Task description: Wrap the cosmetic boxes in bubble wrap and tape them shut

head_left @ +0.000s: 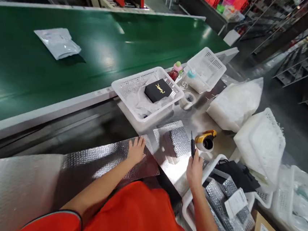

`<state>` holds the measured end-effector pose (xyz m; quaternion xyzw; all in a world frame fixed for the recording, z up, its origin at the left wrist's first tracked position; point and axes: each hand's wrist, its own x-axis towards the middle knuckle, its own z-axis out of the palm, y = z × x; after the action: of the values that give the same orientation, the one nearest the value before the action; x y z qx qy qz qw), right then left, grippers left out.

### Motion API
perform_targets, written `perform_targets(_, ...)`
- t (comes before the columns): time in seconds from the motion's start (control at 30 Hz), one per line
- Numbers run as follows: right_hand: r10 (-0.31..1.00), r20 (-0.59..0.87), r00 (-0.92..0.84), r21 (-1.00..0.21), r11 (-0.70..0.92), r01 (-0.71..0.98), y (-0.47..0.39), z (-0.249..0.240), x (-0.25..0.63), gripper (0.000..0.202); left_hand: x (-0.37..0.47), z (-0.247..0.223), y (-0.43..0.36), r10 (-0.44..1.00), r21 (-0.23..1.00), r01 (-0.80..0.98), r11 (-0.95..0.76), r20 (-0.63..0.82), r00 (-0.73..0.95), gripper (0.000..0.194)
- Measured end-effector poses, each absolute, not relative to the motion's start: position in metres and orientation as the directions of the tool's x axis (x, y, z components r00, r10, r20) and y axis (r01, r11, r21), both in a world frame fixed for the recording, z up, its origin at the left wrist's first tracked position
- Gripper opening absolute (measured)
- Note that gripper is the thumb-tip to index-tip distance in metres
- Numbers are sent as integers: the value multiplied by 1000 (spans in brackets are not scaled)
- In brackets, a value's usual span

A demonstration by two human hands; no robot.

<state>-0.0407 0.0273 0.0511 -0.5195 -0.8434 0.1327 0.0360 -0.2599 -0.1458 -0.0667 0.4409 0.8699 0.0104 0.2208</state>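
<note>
My left hand lies with its fingers spread on a long silvery sheet of bubble wrap, near the sheet's right end. My right hand is closed around the handle of a slim black knife, its thin blade pointing up and away from me. Just left of the knife, a cut piece of silvery bubble wrap rests on the metal table. A yellow-handled tape dispenser stands close to the right of the knife.
A white basket holding a black box sits beyond my hands. Behind it runs a green conveyor belt carrying a white parcel. A tape roll and drink bottle stand nearby. At right, a basket holds bubble-wrapped packages.
</note>
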Motion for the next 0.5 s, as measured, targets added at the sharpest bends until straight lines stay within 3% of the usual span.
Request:
perform_targets(0.1, 895, -82, -439, -221, 413, 883, 96, 32, -74, 58, -259, -78, -204, 653, 221, 657, 721, -536, -536, 48)
perform_targets(0.23, 891, -136, -434, -222, 399, 889, 161, 1, -114, 55, -250, -82, -255, 419, 114, 475, 872, -675, -608, 28)
perform_targets(0.3, 869, -139, -474, -244, 434, 867, 174, -13, -127, 55, -240, -76, -241, 436, 253, 363, 897, -642, -631, 25)
perform_targets(0.4, 789, -136, -599, -312, 539, 782, 171, -30, -128, 59, -218, -67, -172, 426, 682, -86, 726, -544, -723, 19)
perform_targets(0.43, 758, -141, -637, -331, 570, 752, 166, -33, -123, 62, -210, -67, -144, 343, 734, -272, 622, -568, -748, 15)
perform_targets(0.5, 713, -168, -680, -343, 605, 719, 153, -36, -109, 72, -195, -70, -90, 268, 716, -364, 596, -604, -750, 17)
